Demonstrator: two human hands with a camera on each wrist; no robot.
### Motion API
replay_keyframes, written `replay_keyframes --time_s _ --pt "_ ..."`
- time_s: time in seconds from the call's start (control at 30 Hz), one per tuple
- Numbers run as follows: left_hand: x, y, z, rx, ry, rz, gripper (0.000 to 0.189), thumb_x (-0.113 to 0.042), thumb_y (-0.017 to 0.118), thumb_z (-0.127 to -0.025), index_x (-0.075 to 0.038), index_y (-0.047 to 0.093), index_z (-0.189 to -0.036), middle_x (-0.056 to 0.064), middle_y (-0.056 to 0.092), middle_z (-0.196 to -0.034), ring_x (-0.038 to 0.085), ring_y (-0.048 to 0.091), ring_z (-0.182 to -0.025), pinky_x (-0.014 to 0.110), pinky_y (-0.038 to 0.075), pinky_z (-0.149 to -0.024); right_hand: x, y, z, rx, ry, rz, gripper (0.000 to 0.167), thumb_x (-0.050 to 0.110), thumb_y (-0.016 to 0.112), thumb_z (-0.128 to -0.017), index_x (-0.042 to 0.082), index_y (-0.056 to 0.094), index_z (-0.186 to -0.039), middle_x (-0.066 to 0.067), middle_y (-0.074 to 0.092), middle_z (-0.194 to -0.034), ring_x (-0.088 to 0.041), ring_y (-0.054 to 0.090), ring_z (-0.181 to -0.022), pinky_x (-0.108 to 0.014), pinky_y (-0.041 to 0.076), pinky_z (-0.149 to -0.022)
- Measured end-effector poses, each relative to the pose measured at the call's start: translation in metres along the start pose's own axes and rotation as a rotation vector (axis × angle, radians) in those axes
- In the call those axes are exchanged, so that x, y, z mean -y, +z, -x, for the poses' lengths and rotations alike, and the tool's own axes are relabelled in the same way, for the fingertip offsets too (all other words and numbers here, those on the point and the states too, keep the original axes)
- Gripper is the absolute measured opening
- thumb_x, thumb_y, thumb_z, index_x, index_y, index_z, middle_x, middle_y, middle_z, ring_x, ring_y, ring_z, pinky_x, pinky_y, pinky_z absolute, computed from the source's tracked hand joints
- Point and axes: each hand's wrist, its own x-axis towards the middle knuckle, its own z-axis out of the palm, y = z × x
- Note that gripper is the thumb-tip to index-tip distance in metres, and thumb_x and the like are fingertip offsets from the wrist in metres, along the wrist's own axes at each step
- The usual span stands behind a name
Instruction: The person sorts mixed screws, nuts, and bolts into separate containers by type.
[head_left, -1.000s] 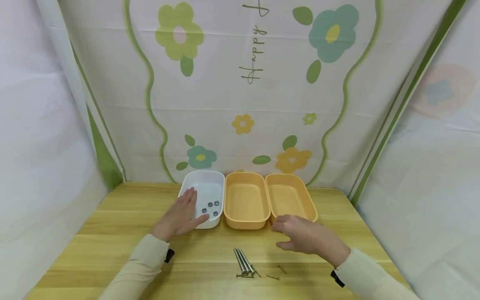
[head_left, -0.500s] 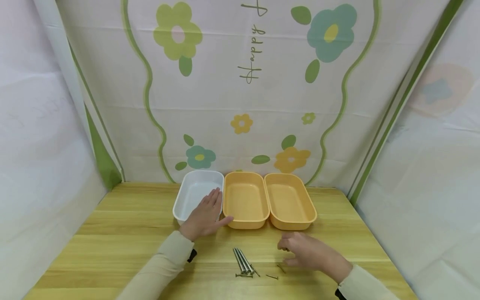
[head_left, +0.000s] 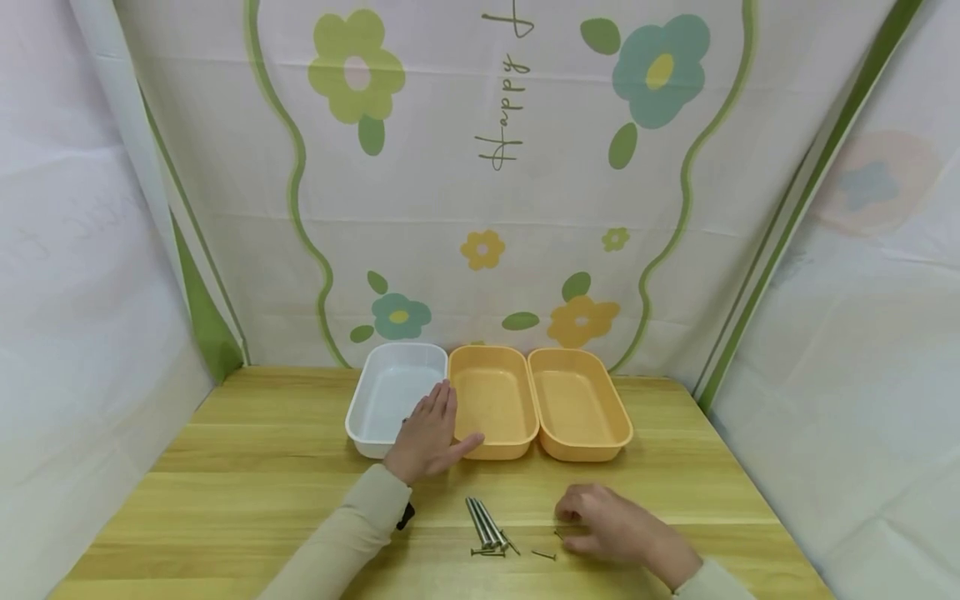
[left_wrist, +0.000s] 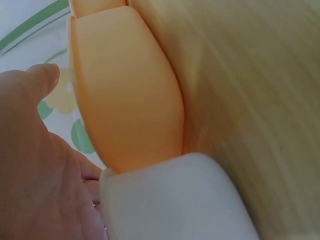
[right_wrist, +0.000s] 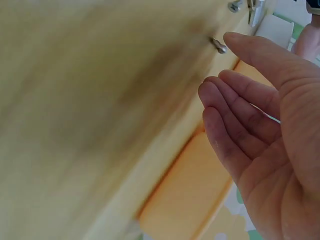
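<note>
A small screw (right_wrist: 218, 45) by the thumb of my right hand (head_left: 611, 529).
It lies on the near side of the wooden table (head_left: 225, 500); that hand holds nothing, thumb parted from gently bent fingers, a gap that I judge suits so slim a thing. Just left lies another screw (head_left: 543, 554); farther left, long bolts (head_left: 483, 523) bunch together, heads nearest me. Beyond, a white tray (head_left: 393, 383) and two yellow trays (head_left: 585, 452) stand in a row, presumably for easy reach. My left hand (head_left: 429, 429), fingers pressed together, thumb spread, covers the white-yellow join, maybe steadying it; I cannot tell whether it touches.
</note>
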Motion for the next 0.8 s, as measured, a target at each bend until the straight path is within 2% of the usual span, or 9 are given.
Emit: replay_keyframes --time_s 0.13,0.3,0.6,0.8 --pt "0.001 0.005 0.000 0.002 -0.005 -0.016 0.100 -0.063 0.049 -0.104 0.012 0.020 -0.163 0.033 0.018 -0.172 0.047 0.020 -0.162 0.059 0.027 -0.130 -0.003 0.006 0.000 -0.019 -0.014 -0.016 0.019 0.021 0.084 -0.091 0.013 0.076 -0.106 0.010 0.068 -0.095 0.005 0.056 -0.083 -0.016 0.054 -0.071" --pt "0.002 0.009 0.000 0.012 -0.028 -0.038 0.101 -0.067 0.045 -0.104 0.011 0.021 -0.163 0.031 0.018 -0.173 0.044 0.019 -0.163 0.056 0.026 -0.131 -0.004 0.007 -0.003 0.016 0.028 -0.048 0.015 0.020 0.084 -0.091 0.016 0.077 -0.103 0.013 0.064 -0.091 0.005 0.053 -0.080 -0.016 0.052 -0.071" --pt "0.002 0.011 0.000 -0.031 0.003 -0.102 0.100 -0.068 0.043 -0.105 0.011 0.024 -0.163 0.031 0.022 -0.172 0.045 0.023 -0.162 0.057 0.028 -0.130 -0.005 0.003 -0.007 0.067 0.028 -0.134 0.007 0.013 0.081 -0.094 0.016 0.078 -0.100 0.011 0.070 -0.093 0.006 0.058 -0.081 -0.016 0.054 -0.069" --pt "0.001 0.012 0.000 -0.050 0.016 -0.104 0.099 -0.066 0.045 -0.105 0.012 0.026 -0.162 0.032 0.025 -0.171 0.045 0.026 -0.161 0.057 0.031 -0.129 -0.003 0.002 -0.010 0.084 0.054 -0.134 0.015 0.002 0.076 -0.093 0.017 0.078 -0.097 0.013 0.071 -0.090 0.008 0.058 -0.078 -0.015 0.054 -0.068"
